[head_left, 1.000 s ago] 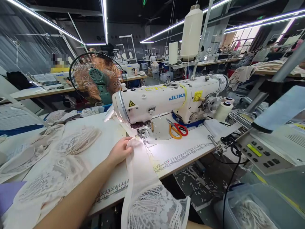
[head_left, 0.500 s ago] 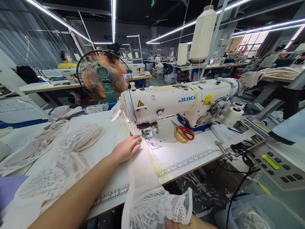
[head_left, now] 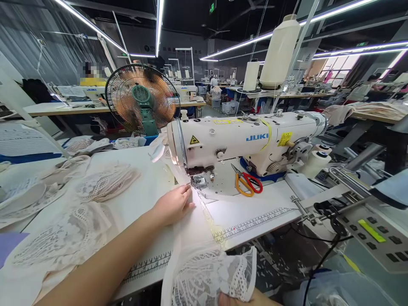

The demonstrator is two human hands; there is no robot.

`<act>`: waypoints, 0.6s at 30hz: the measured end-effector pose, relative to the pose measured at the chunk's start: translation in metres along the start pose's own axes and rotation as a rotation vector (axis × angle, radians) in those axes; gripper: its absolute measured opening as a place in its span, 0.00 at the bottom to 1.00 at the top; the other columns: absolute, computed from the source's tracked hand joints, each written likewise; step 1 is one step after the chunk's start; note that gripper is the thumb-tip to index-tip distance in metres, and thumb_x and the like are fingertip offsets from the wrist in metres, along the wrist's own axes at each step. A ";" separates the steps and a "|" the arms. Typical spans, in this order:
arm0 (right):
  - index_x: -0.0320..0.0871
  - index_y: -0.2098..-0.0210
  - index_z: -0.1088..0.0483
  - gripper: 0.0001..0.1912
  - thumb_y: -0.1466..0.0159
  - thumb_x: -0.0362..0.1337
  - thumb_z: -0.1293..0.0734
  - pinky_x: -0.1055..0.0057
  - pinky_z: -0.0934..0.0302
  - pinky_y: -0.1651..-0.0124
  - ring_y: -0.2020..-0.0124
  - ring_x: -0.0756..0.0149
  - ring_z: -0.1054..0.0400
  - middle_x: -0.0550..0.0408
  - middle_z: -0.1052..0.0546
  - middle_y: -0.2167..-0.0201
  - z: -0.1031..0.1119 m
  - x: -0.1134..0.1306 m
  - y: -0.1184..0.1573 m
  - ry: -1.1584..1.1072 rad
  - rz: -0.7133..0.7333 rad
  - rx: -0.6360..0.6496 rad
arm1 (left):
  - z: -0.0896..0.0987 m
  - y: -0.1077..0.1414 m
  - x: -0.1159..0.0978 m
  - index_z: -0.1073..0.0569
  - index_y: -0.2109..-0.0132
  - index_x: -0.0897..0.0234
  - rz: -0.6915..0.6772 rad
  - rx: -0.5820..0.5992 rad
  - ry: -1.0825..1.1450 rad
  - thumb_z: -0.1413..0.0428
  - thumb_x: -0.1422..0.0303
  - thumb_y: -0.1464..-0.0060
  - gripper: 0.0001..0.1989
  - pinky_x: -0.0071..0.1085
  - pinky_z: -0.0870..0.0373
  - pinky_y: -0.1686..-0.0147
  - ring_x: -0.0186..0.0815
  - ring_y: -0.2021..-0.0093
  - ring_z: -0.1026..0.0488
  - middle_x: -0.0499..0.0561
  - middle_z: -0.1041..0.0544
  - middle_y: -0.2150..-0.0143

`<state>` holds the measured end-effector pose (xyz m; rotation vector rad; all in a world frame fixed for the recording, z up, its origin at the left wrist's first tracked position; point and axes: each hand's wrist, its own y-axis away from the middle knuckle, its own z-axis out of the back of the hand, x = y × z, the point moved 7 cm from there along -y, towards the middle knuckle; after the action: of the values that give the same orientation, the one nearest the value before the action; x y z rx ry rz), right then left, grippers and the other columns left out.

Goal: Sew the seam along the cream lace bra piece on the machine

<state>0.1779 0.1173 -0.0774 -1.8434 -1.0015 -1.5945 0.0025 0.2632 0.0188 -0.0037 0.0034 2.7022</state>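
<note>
One left hand (head_left: 174, 206), thumb apart, on white lace fabric (head_left: 200, 270) by sewing machine (head_left: 229, 137), right hand (head_left: 228, 301) clamped on it.

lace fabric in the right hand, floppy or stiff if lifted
Probably floppy: the lace fabric curves loosely past the table, near the right hand. Likely light, given its see-through openwork. It might snag at its many holes.

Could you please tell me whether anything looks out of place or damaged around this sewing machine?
Pale scraps litter the floor below the sewing table's front edge, which looks untidy. Otherwise nothing stands out: the lace piece under the left hand shows no obvious damage.
</note>
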 end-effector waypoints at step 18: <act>0.42 0.45 0.36 0.26 0.37 0.50 0.36 0.54 0.40 0.44 0.45 0.56 0.37 0.45 0.32 0.46 -0.016 0.040 -0.016 -0.082 0.042 -0.123 | 0.003 -0.009 0.000 0.27 0.55 0.68 0.021 -0.087 -0.042 0.54 0.63 0.41 0.16 0.40 0.32 0.50 0.47 0.48 0.31 0.63 0.30 0.46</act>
<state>0.1576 0.1227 -0.0372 -2.0135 -0.9108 -1.5991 0.0058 0.2711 0.0221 0.0276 -0.1278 2.7208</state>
